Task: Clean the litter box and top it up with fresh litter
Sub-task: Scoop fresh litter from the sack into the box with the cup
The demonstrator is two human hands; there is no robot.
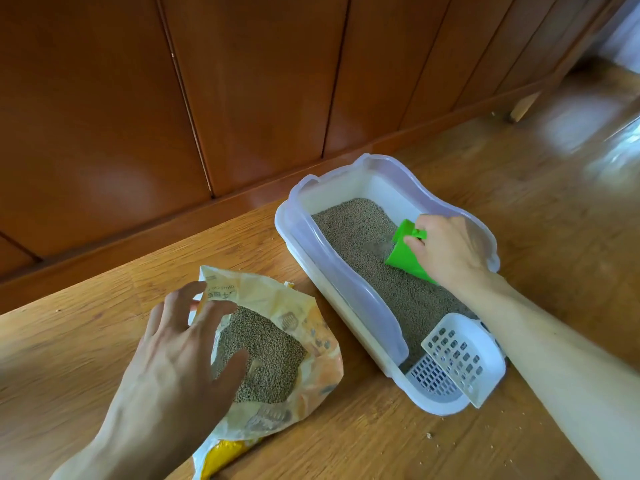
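A white litter box (349, 282) with a translucent rim sits on the wooden floor, filled with grey-brown litter (356, 230). My right hand (450, 251) grips a green scoop (405, 254) whose mouth is tipped down into the litter at the box's right side. A white slotted sifting scoop (460, 358) rests in the box's near end. To the left lies an open yellow-and-white litter bag (294, 320) showing granules inside. My left hand (180, 355) hovers over the bag's left edge with fingers spread, the thumb above the granules.
A dark wooden panelled wall (173, 98) with a skirting board runs behind the box. A few stray crumbs (429, 436) lie on the floor at the near right. A furniture leg (519, 109) stands at the far right.
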